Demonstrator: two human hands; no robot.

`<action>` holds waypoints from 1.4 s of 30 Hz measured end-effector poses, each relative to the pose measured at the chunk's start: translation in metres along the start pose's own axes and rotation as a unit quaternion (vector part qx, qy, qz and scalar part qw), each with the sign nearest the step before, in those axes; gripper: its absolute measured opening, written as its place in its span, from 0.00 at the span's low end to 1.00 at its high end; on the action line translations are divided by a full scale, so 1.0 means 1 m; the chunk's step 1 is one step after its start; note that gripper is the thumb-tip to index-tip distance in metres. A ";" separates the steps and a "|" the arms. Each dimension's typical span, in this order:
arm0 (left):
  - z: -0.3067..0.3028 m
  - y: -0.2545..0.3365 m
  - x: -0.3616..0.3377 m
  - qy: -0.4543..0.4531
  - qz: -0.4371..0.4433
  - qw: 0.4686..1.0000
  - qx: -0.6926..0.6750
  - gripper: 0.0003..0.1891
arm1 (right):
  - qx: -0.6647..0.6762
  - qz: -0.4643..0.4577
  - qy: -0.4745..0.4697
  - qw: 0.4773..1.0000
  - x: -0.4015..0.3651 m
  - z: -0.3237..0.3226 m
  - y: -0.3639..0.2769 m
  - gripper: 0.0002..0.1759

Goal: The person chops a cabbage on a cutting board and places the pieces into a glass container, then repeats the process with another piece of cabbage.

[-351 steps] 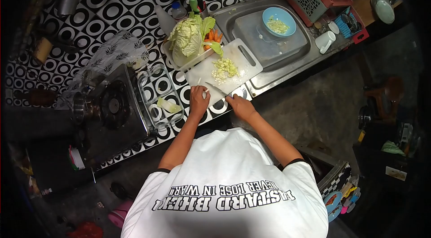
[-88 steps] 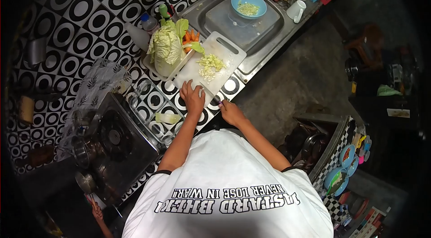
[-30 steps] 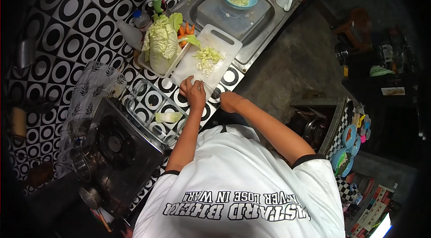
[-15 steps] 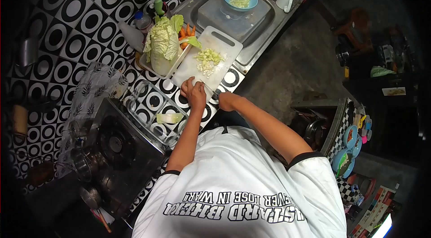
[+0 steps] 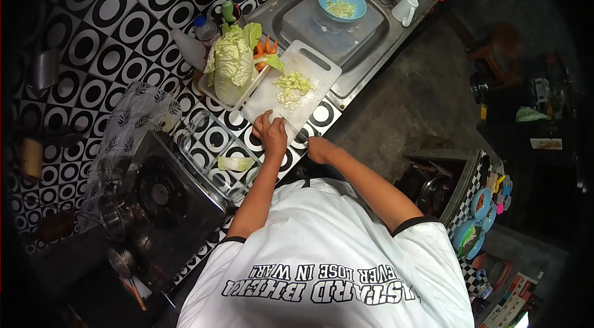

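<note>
your white cutting board (image 5: 312,63) lies across the counter and sink edge. beside it the cabbage head (image 5: 232,62) looks mostly whole in its tray, so much seems left to cut. the blue bowl (image 5: 341,3) in the sink already holds chopped bits, and a small chopped heap (image 5: 292,85) sits mid-board. your left hand (image 5: 272,133) bends its fingers down over a pale piece (image 5: 276,119) at the board's near end. your right hand (image 5: 318,149) is curled closed just beside; what it grips is hidden.

1. We see bright light on the white shirt (image 5: 328,235) and cutting board (image 5: 263,100).
2. The corners go black all around us.
3. Things bend and blur at the edges.
</note>
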State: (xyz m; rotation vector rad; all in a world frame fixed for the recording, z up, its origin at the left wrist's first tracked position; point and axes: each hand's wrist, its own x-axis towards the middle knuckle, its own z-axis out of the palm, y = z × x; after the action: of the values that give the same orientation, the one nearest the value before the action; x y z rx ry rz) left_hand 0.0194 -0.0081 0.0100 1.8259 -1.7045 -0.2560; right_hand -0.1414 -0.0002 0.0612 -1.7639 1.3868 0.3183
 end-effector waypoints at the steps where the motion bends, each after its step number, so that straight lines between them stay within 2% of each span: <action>1: -0.001 0.000 0.000 -0.002 0.001 1.000 0.000 0.06 | 0.000 -0.003 -0.002 1.000 0.000 0.003 0.002 0.17; 10: -0.010 0.013 -0.008 -0.019 -0.020 0.999 0.023 0.11 | 0.063 0.030 0.011 0.998 -0.007 0.002 0.006 0.16; 25: -0.002 0.024 -0.013 0.010 -0.054 0.997 0.054 0.15 | 0.004 -0.058 -0.002 0.998 0.024 0.012 0.042 0.13; 27: -0.001 0.025 -0.014 0.011 -0.061 0.996 0.060 0.15 | 0.017 -0.103 -0.036 0.994 0.032 0.008 0.048 0.17; 34: 0.002 0.031 -0.017 0.028 -0.066 0.994 0.081 0.14 | 0.053 -0.116 -0.066 0.990 0.035 -0.015 0.050 0.18; 39: 0.004 0.039 -0.019 0.035 -0.098 0.990 0.093 0.14 | -0.023 -0.097 -0.014 0.995 0.036 -0.018 0.043 0.17; 42: 0.002 0.042 -0.020 0.036 -0.113 0.989 0.084 0.14 | -0.016 -0.129 0.009 0.992 0.050 -0.011 0.051 0.16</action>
State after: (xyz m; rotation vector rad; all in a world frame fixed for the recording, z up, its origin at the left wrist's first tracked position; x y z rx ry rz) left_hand -0.0195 0.0112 0.0257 2.1295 -1.5084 -0.1410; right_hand -0.1722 -0.0435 0.0120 -1.9502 1.1536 0.1866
